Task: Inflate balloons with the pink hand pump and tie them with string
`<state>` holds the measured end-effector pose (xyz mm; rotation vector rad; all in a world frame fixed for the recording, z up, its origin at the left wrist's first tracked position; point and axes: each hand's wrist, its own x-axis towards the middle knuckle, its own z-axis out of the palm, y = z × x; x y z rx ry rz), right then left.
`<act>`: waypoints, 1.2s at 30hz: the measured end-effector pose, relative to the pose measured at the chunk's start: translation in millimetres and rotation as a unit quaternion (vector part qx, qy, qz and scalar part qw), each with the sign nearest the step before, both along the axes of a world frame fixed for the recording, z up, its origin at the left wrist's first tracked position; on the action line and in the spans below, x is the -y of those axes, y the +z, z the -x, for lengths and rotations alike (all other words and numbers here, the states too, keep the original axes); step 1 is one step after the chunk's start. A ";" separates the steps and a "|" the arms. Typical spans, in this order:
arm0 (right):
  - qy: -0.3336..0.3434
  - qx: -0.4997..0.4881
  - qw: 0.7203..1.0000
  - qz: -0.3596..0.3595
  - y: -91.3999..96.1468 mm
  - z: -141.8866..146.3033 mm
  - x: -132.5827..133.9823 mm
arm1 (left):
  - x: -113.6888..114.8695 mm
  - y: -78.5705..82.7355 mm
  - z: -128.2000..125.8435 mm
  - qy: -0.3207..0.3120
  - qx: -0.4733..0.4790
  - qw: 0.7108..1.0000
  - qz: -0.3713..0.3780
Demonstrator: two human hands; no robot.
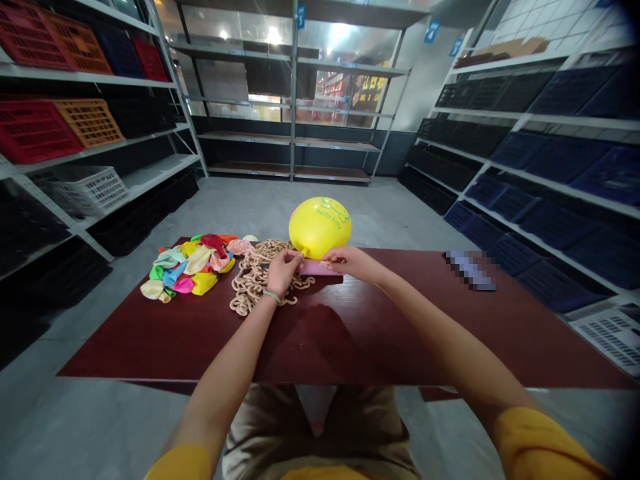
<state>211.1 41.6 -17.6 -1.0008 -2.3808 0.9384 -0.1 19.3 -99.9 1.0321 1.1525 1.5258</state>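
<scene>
A blown-up yellow balloon (320,225) with green "hello kitty" print sits above the table, its neck pointing down toward me. My left hand (284,272) is closed, thumb and fingers pinching at that neck. Just right of the balloon, my right hand (351,261) has its fingertips pressed together; what they hold is too small to make out. Between the hands lies a pink object (316,269), partly covered by fingers, its kind unclear. Beside and under my left hand spreads a heap of tan twisted rope-like strands (249,285).
A pile of uninflated colored balloons (193,263) lies left on the dark red table (400,333). A blurred-out flat item (470,270) rests toward the right. Shelves with crates (90,123) stand left and right, and a metal rack (293,100) at the back.
</scene>
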 end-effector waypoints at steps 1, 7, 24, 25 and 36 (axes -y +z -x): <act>-0.004 0.007 1.000 0.004 3.0 0.4 -1.4 | -0.1 0.3 0.2 0.001 0.001 1.000 0.000; -0.005 0.020 1.000 0.016 12.2 4.2 -5.7 | -2.4 -3.2 1.4 0.003 -0.006 1.000 -0.006; -0.051 0.093 0.969 -0.225 51.0 85.7 -25.8 | 10.2 3.8 4.4 0.123 -0.204 0.967 -0.087; -0.053 0.101 0.965 -0.236 47.9 93.6 -27.3 | 11.8 5.5 4.5 0.130 -0.211 0.964 -0.095; -0.009 0.083 0.979 -0.189 37.7 107.1 -46.0 | 17.1 10.7 4.3 0.153 -0.274 0.943 -0.109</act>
